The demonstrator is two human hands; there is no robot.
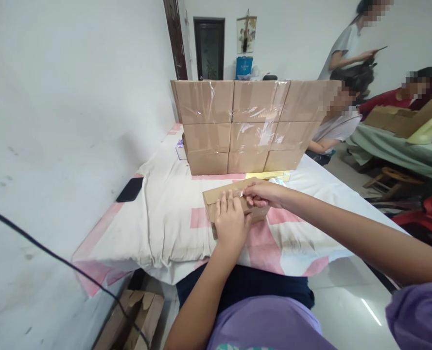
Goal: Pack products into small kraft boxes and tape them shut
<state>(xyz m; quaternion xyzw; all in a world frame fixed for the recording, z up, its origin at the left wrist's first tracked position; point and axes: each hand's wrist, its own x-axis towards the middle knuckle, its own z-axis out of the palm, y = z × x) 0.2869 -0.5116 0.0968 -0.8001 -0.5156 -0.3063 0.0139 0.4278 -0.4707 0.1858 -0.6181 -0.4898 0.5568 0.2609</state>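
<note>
One box (216, 196) lies on the table (164, 228) just before a stack (237, 126) of nine taped boxes, three rows of three. The left hand (231, 222) rests flat and released on the box, while the right hand (265, 194) has its fingers bunched at the box's top edge; whether they grip anything I cannot tell. One phone (130, 189) lies to the left, and three people (341, 116) are off to the right.

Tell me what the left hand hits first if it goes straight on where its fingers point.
The left hand lies on the small cardboard box, fingers pointing away. Past that box's far edge, it would probably meet the bottom row of the stack of taped boxes; the depth between is unclear.
</note>
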